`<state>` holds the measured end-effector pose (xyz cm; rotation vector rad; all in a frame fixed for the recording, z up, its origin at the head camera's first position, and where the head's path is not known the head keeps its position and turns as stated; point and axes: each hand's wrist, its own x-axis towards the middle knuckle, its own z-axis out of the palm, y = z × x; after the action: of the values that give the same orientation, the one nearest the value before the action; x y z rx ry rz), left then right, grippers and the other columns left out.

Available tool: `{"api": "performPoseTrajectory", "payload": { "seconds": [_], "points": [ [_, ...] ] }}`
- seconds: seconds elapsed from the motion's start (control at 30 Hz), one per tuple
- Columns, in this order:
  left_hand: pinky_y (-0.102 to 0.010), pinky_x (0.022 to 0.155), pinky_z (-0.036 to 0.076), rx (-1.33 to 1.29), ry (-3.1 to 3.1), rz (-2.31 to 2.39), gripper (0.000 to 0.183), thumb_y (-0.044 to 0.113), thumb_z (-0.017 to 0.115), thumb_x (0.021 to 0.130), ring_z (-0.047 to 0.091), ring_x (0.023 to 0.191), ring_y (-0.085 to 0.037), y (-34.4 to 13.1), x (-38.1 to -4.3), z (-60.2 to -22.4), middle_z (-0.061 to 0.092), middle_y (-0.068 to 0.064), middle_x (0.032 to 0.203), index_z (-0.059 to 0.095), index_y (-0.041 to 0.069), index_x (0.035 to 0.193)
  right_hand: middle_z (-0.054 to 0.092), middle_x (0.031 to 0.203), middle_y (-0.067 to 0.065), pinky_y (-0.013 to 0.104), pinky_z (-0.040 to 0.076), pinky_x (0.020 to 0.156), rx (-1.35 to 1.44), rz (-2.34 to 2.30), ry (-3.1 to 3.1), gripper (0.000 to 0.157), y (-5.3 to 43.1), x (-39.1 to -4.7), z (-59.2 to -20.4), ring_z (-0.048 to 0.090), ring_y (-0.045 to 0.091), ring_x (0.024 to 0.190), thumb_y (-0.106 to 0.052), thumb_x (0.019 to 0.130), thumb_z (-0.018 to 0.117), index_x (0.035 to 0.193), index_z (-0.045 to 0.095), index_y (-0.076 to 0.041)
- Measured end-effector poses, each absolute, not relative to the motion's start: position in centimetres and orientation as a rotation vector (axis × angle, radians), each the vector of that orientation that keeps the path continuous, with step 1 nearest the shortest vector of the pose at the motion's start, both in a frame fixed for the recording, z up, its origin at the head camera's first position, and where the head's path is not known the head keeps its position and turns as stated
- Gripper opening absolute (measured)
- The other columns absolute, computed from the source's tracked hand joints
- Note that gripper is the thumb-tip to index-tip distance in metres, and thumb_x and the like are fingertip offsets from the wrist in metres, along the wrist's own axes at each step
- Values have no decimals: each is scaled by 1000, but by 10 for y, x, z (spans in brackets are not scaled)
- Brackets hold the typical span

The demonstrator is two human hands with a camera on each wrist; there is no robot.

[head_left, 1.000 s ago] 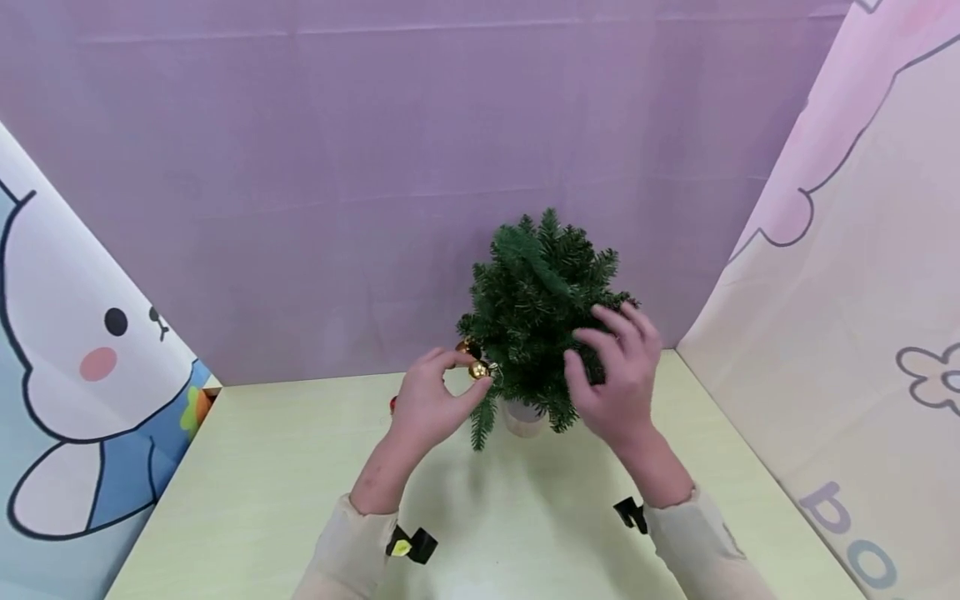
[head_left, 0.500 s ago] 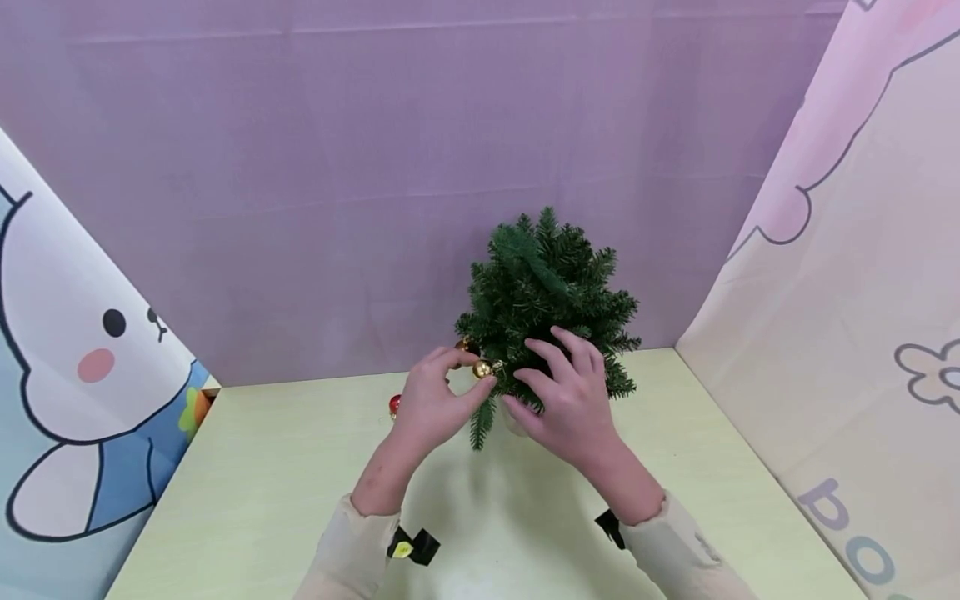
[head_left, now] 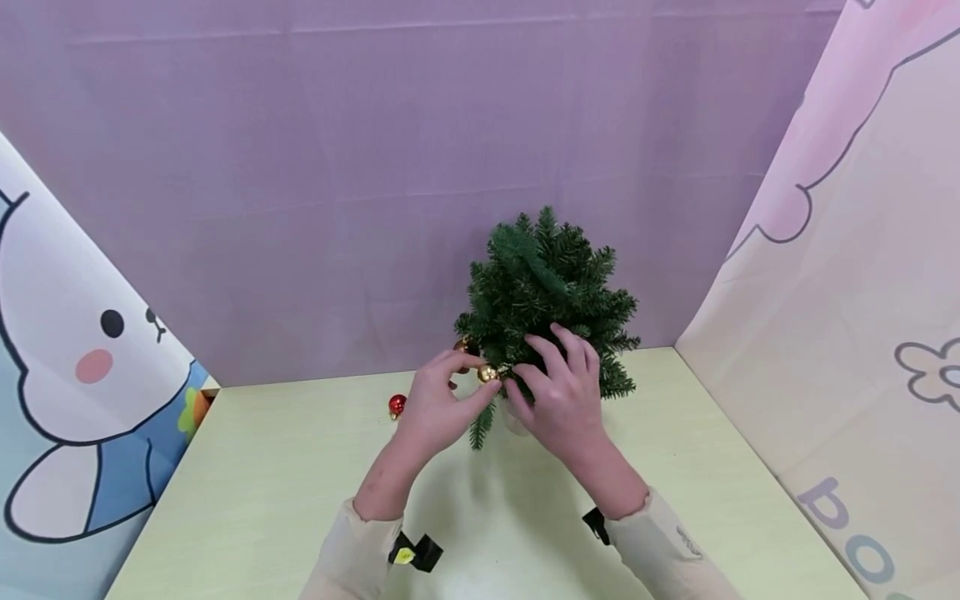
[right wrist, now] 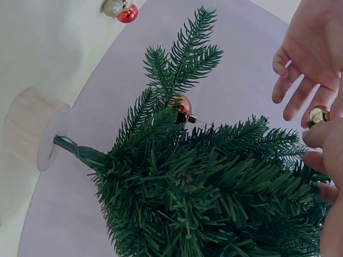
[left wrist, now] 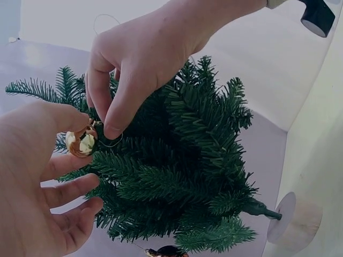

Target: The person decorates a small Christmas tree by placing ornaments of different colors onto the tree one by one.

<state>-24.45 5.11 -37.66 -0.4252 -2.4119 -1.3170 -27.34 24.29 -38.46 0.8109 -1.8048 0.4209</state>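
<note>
A small artificial Christmas tree [head_left: 551, 287] stands on a round wooden base [left wrist: 303, 222]. At its left side, my left hand [head_left: 437, 404] pinches a shiny gold ball ornament [left wrist: 81, 143] between thumb and index finger, the other fingers spread. My right hand [head_left: 562, 400] meets it from the right, its thumb and index finger pinching at the ornament's thin hanging loop [left wrist: 114, 143] close by the cap. Green branches lie right behind both hands. A copper-coloured ball ornament [right wrist: 182, 108] hangs on a lower branch at the tree's left.
On the pale table [head_left: 300, 467], a red ball ornament [head_left: 396, 405] lies left of my left hand, with a silver glittery ball [right wrist: 113, 6] beside it in the right wrist view. A purple cloth [head_left: 300, 208] rises behind, and printed panels flank both sides.
My right hand has come leftward from the tree's right side to the gold ball ornament. My left hand, still pinching the ornament, has shifted slightly right, and the red ball shows more fully.
</note>
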Motion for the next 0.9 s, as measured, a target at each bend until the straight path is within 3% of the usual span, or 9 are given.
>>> {"api": "performPoseTrajectory", "payload": {
  "seconds": [0.33, 0.5, 0.63, 0.77, 0.9],
  "points": [
    [-38, 77, 49, -376, -2438, -1359, 26, 38, 74, 86, 55, 101, -9, 43, -238, -387, 62, 12, 106, 70, 25, 108, 66, 113, 14, 60, 31, 98, 779, 636, -1822, 7, 250, -263, -382, 47, 44, 121, -15, 75, 78, 74, 74, -9],
    [-43, 77, 51, -390, -2417, -1406, 26, 37, 73, 87, 57, 101, -15, 39, -235, -396, 63, 10, 109, 69, 25, 110, 65, 115, 15, 60, 29, 100, 801, 672, -1846, 5, 252, -261, -379, 46, 44, 123, -12, 73, 79, 74, 74, -10],
    [-45, 76, 51, -403, -2383, -1459, 25, 34, 73, 88, 59, 101, -19, 38, -234, -403, 62, 10, 113, 69, 24, 110, 65, 115, 14, 61, 29, 98, 839, 650, -1843, 4, 252, -262, -377, 46, 44, 122, -13, 76, 74, 74, 73, -10],
    [-39, 75, 50, -414, -2352, -1428, 25, 29, 72, 89, 58, 101, -15, 41, -233, -409, 61, 12, 115, 67, 23, 114, 65, 116, 14, 61, 29, 96, 889, 627, -1854, 10, 251, -263, -374, 45, 43, 124, -17, 81, 68, 73, 72, -11],
    [-42, 76, 50, -504, -2291, -1361, 21, 23, 71, 91, 56, 104, -12, 51, -229, -410, 62, 6, 115, 68, 17, 111, 64, 117, 13, 62, 26, 98, 925, 588, -1896, 12, 251, -263, -373, 44, 42, 126, -18, 82, 66, 73, 72, -13]
  ]
}}
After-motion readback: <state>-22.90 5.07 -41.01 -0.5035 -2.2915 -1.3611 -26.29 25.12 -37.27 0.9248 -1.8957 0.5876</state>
